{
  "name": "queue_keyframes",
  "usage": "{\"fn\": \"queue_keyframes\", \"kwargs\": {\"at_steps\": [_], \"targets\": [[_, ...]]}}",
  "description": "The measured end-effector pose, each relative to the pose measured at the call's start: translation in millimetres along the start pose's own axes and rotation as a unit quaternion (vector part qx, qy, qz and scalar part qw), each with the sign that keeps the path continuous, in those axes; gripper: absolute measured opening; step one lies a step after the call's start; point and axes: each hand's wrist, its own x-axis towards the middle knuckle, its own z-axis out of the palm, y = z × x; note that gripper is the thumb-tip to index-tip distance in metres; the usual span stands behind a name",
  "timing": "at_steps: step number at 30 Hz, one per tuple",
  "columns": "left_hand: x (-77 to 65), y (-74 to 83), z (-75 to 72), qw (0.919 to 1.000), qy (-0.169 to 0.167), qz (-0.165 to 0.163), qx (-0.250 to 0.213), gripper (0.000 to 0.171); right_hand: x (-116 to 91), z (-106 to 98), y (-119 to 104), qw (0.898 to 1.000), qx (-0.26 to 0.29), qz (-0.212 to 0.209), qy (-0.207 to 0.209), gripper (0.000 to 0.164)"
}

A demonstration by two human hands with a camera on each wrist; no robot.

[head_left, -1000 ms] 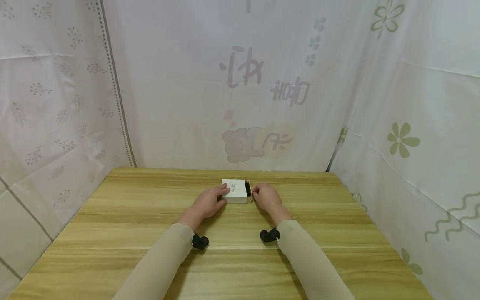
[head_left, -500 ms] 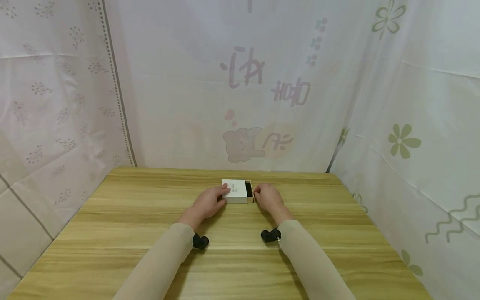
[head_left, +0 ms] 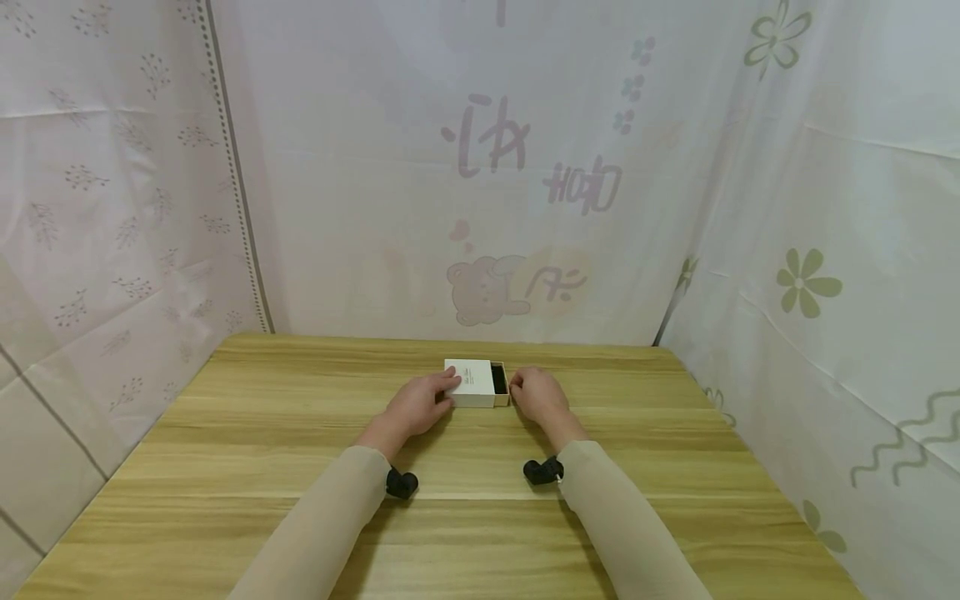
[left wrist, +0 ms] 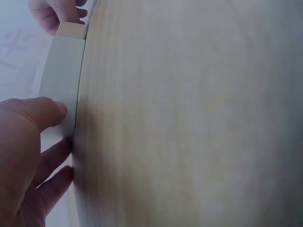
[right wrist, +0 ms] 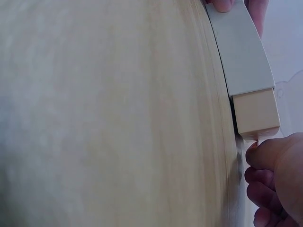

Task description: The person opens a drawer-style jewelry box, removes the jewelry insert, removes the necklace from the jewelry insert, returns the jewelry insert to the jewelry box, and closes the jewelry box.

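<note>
A white drawer box lies on the table, its printed sleeve facing up. Out of the sleeve's right end sticks a tan inner drawer with a dark inside. My left hand grips the sleeve's left end, thumb on the near side and a finger over the top. At the drawer's right end, the thumb and forefinger of my right hand pinch a small pull tab, mostly hidden by the fingers. The right hand's other fingers are curled in.
The wood-grain table stretches toward me and to both sides. Its far edge meets a patterned white curtain just behind the box. More curtains hang at left and right. A black wrist camera sits on each cuff.
The right hand has moved slightly to the right, and the tan drawer sticks a little farther out of the sleeve. The left hand has stayed in place on the sleeve.
</note>
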Motion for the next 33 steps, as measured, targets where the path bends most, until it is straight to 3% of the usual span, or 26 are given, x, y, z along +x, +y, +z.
{"fn": "queue_keyframes", "kwargs": {"at_steps": [33], "targets": [[2.5, -5.2, 5.5, 0.9999, 0.006, -0.006, -0.008, 0.051, -1.0, -5.7, 12.6, 1.0, -0.002, 0.013, -0.008, 0.017]]}}
